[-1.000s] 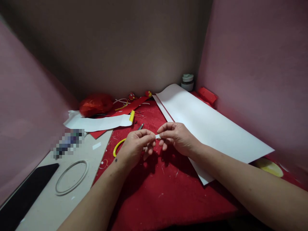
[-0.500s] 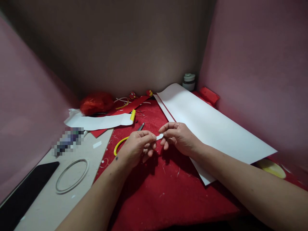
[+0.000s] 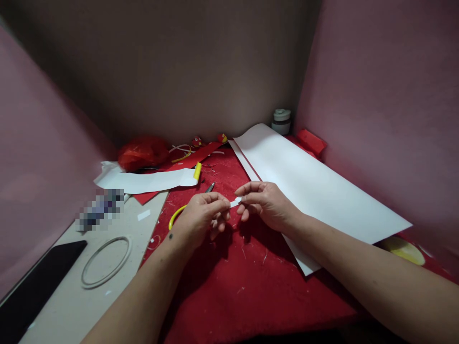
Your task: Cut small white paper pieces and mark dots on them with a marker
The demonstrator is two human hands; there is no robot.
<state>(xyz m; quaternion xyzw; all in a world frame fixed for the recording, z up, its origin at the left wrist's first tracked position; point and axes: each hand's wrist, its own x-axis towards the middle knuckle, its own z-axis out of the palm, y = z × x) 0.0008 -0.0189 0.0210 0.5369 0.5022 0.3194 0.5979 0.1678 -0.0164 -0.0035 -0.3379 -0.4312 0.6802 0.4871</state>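
Note:
Between my two hands is a small strip of white paper, held above the red cloth. My left hand pinches its left end between thumb and forefinger. The other end sits in the fingertips of my right hand, where the strip looks bent or curled. Partly hidden behind my left hand lie scissors with a yellow handle, their metal tip showing past the knuckles. Under my right forearm spreads a large white paper sheet.
At left, a pale board bears a ring, a black flat object and a paper scrap. Behind lie a long white strip with a yellow piece and a red plastic bag. A lidded jar stands at the back.
Both hands stay almost in place, still pinching the paper strip. Its right end now looks more bent at my right fingertips.

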